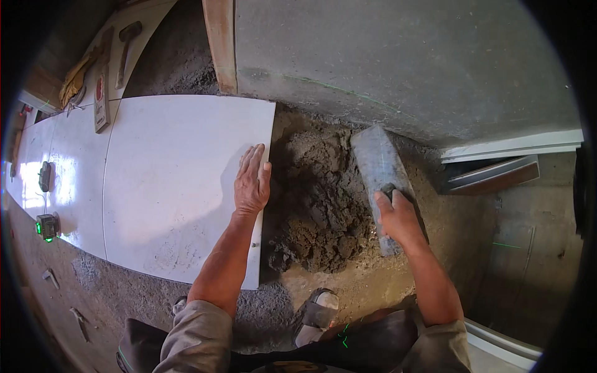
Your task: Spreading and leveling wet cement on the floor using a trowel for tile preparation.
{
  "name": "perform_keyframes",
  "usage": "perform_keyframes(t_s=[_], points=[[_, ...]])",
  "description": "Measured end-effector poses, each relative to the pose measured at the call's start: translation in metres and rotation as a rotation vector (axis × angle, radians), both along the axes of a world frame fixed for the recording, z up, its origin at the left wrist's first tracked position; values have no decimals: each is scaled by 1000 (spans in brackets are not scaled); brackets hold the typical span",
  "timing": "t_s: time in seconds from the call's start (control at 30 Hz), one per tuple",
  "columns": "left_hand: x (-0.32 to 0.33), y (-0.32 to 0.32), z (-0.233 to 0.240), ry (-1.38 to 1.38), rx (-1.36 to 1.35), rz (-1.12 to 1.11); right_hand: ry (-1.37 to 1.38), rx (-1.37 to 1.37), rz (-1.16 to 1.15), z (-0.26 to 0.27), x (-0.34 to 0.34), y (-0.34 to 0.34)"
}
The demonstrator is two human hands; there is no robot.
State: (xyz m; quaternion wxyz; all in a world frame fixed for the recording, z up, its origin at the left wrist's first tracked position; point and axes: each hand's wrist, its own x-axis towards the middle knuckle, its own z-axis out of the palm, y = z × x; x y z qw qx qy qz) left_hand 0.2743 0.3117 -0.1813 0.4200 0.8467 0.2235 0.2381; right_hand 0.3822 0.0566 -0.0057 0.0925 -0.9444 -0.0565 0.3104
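My left hand (251,182) lies palm down on a large white floor tile (163,163), close to its right edge. It holds nothing, and its thumb is spread from the fingers. My right hand (401,219) grips the handle of a flat metal plastering trowel (380,154). The trowel's long blade is tilted at the right side of a heap of wet grey-brown mortar (322,205); its underside is hidden. The mortar lies rough and lumpy between the tile edge and the trowel, at the foot of the wall.
Laid tiles to the left carry a spirit level (101,102), a mallet (125,51), gloves (77,77), a green-lit laser level (47,226) and a dark tool (45,176). A rendered wall (396,60) and wooden post (222,46) stand ahead. My sandaled foot (322,310) is below.
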Motion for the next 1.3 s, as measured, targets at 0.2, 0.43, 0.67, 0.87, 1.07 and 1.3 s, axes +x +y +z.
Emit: perform_keyframes(t_s=[0.2,0.43,0.67,0.87,1.07,1.3], points=[[14,-11,2,10,38,-58,-197,193,29,-97,-1,53],[8,-7,0,41,50,-31,51,114,-95,-80,1,82],[-6,7,-2,41,26,-20,192,386,-447,-55,-45,95],[12,-10,7,-14,1,-80,-8,452,-428,-126,-17,146],[-16,11,-3,14,20,-107,46,527,-539,-82,-59,125],[-32,-41,4,118,84,-137,-110,484,-440,-155,-33,137]])
